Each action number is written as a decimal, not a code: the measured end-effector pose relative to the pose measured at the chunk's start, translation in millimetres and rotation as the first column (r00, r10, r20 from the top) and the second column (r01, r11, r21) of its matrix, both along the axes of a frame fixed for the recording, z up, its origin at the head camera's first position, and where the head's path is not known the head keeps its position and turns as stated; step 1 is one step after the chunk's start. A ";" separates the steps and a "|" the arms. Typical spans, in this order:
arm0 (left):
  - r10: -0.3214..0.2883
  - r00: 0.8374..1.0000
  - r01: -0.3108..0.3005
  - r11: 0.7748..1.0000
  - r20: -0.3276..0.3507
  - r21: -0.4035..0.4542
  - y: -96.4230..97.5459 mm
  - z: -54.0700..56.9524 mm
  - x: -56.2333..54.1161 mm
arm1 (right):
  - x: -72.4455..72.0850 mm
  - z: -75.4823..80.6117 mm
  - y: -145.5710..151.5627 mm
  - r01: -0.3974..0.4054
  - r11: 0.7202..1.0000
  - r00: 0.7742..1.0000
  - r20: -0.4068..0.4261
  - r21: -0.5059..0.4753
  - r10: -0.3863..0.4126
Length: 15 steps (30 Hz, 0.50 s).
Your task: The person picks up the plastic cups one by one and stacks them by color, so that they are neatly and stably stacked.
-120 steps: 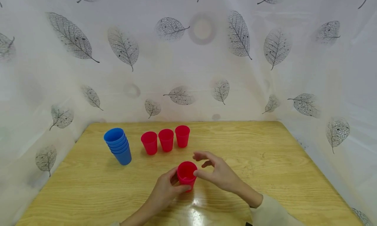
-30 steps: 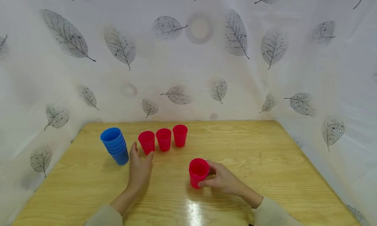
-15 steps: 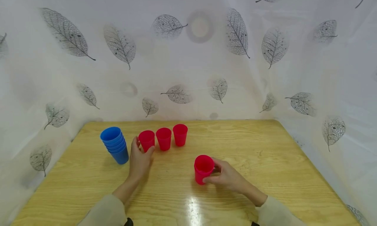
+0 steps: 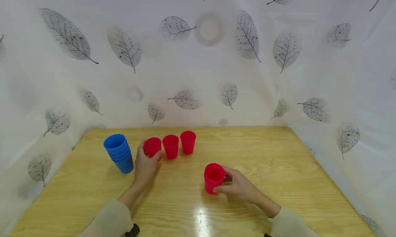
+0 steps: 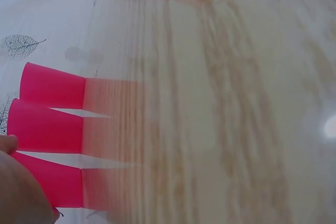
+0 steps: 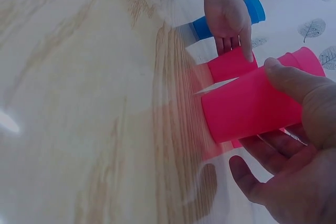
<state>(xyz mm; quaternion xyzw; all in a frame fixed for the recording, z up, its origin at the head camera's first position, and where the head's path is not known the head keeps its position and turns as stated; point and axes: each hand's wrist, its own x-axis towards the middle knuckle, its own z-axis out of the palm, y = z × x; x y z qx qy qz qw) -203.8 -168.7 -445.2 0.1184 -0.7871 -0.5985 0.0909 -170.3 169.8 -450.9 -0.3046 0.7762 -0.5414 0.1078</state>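
My left hand (image 4: 145, 168) grips the leftmost red cup (image 4: 153, 147) of a row, thumb at the near side and fingers round its left. The middle red cup (image 4: 171, 148) and the right red cup (image 4: 188, 143) stand upright beside it. Nearer the front, my right hand (image 4: 239, 186) holds a nested stack of red cups (image 4: 211, 185) from the right. A second rim shows on that red stack (image 6: 252, 103) in the right wrist view, its base at the table surface. In the left wrist view, part of my left hand (image 5: 18, 192) covers the nearest cup's rim.
A leaning-looking stack of several nested blue cups (image 4: 125, 163) stands just left of my left hand. All stand on a wooden table (image 4: 278, 168), with a leaf-patterned white sheet (image 4: 198, 72) behind and at both sides.
My left hand left the red stack, reached to the row and closed round its leftmost cup. My right hand took hold of the stack and shifted it slightly right and back.
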 end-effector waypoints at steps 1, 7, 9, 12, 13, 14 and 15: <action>0.001 1.000 -0.001 1.000 -0.001 0.004 0.1 -0.3 0.0 | 0.0 -0.2 -0.1 -0.001 1.000 1.000 0.001 -0.002 0.001; 0.024 0.999 -0.023 1.000 -0.027 0.011 -0.1 -3.3 1.4 | -0.1 -0.9 -0.2 -0.004 1.000 1.000 -0.004 -0.005 0.004; 0.032 0.999 -0.032 0.999 -0.032 0.014 -1.4 -2.7 2.8 | 0.1 -1.4 -0.1 -0.003 1.000 1.000 -0.009 -0.005 0.003; 0.033 0.999 -0.032 0.999 -0.036 0.023 -3.9 0.5 5.9 | 0.2 -1.8 0.0 -0.001 1.000 1.000 -0.016 -0.007 0.001; 0.029 0.999 -0.028 0.999 -0.038 0.025 -4.6 2.2 7.5 | 0.2 -2.1 0.3 0.001 1.000 1.000 -0.017 -0.008 -0.001; 0.019 0.999 -0.018 0.999 -0.041 0.028 -5.2 3.9 9.3 | 0.1 -2.4 0.4 0.002 1.000 1.000 -0.016 -0.009 -0.002; 0.009 0.999 -0.008 1.000 -0.044 0.028 -5.7 5.7 11.5 | 0.1 -2.7 0.4 0.001 1.000 1.000 -0.018 -0.010 -0.001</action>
